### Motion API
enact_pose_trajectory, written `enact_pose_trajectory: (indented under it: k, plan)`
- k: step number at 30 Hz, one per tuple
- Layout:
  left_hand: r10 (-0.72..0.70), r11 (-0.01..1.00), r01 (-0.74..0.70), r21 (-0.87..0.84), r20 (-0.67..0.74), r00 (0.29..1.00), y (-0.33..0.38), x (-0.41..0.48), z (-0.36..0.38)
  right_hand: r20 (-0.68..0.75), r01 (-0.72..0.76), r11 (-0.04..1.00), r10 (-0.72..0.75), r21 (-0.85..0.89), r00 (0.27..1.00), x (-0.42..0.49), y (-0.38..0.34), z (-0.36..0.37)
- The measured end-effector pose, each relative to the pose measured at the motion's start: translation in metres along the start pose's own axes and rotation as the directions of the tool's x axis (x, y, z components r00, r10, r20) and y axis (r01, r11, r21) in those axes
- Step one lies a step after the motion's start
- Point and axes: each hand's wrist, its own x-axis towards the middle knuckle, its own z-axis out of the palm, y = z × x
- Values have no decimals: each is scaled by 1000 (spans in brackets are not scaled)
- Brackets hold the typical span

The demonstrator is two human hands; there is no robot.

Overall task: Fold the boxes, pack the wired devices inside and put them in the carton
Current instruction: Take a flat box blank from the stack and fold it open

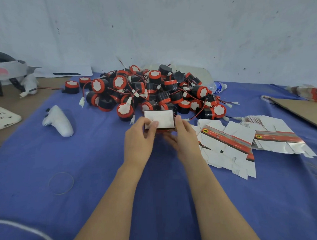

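A small box (159, 119) with a shiny silver face is held above the blue cloth, just in front of the pile. My left hand (138, 138) grips its left side, thumb across the face. My right hand (181, 137) grips its right side and underside. Behind it lies a heap of black-and-red round wired devices (153, 91) with red-black leads and white plugs. Flat unfolded boxes (232, 144), white with red bands, are spread to the right of my hands.
A white controller (59, 120) lies on the blue cloth (102, 175) at left, a rubber band (61, 183) nearer me. A water bottle (216, 87) lies behind the heap. A brown cardboard sheet (301, 109) sits at far right, a pen (66, 74) on paper at back left.
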Motion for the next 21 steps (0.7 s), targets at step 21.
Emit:
enact_pose_trajectory:
  k: [21]
  plan:
    - [-194,981,194,-11,-79,978,4,-6,10,-5,284,890,-305,-357,952,-10,22,20]
